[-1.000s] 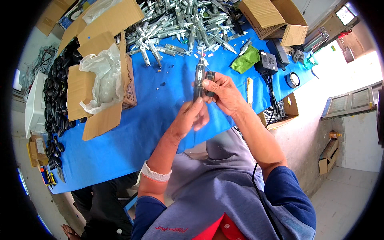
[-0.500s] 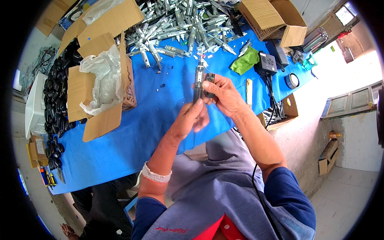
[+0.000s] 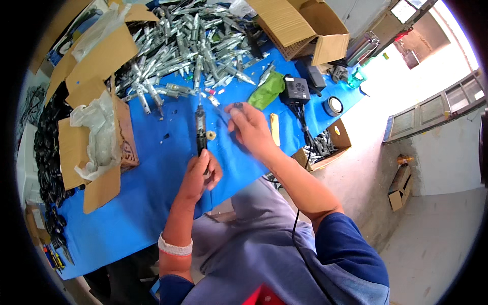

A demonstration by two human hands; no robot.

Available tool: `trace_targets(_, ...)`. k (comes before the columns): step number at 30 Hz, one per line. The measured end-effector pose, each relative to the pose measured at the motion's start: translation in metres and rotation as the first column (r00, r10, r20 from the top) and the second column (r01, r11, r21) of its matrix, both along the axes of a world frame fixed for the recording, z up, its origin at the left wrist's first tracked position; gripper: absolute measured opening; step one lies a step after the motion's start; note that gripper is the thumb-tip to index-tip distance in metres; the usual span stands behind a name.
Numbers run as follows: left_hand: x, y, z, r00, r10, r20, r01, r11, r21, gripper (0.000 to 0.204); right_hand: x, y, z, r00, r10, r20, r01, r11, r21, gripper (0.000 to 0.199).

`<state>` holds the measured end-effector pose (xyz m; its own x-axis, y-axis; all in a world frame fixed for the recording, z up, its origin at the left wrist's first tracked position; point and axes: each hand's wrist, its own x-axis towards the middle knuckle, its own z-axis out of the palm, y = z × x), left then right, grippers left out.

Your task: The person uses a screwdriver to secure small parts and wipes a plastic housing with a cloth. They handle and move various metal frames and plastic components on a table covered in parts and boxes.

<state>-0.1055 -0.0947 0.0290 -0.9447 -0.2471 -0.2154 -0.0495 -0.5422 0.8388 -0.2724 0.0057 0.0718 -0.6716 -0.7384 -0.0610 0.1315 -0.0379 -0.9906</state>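
Upright in front of me stands a slim pen-shaped device [image 3: 201, 127] with a clear and grey body, a thin pointed tip and a black lower end. My left hand [image 3: 202, 174] is closed around that black end. To its right, my right hand [image 3: 249, 127] is apart from the device, its fingers pinched on a small dark piece [image 3: 238, 105], blurred so that its kind is unclear. A small tan ring [image 3: 210, 135] lies on the blue cloth [image 3: 168, 188] beside the device. Beyond the tip spreads a large heap of similar slim grey devices [image 3: 178, 46].
Open cardboard boxes stand at left [image 3: 127, 127] and far right [image 3: 320, 25]. Many black oval parts [image 3: 48, 162] line the left edge. Right of my hand are a green cloth [image 3: 268, 90], a black power box [image 3: 296, 90] with cables, a tape roll [image 3: 333, 105] and a box [image 3: 341, 140] below.
My right hand has moved away to the right of the device with the small dark piece. My left hand still holds the device, now lower on its black end. The whole view has shifted.
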Motion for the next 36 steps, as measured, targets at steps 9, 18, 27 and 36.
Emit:
trace_targets(9,-0.005,-0.004,-0.004,0.999,0.045,0.001,-0.045,0.993,0.112,0.044,-0.068,0.056,0.047,0.777,-0.281,-0.563,0.323,0.946,-0.026,0.027)
trace_targets(18,-0.003,-0.011,-0.004,0.997,0.050,0.054,-0.059,0.980,0.188,0.044,-0.186,0.058,0.108,0.872,-0.383,-0.305,0.287,0.905,-0.315,0.024)
trace_targets(27,-0.006,-0.005,-0.002,0.997,0.014,0.076,-0.018,0.998,0.053,0.044,-0.103,0.025,0.048,0.722,-0.318,-0.614,0.339,0.937,-0.087,0.027)
trace_targets(36,-0.009,-0.004,0.000,1.000,-0.010,0.017,0.012,0.997,-0.072,0.043,-0.410,0.032,0.151,0.177,-0.088,-0.980,0.640,0.767,0.047,0.052)
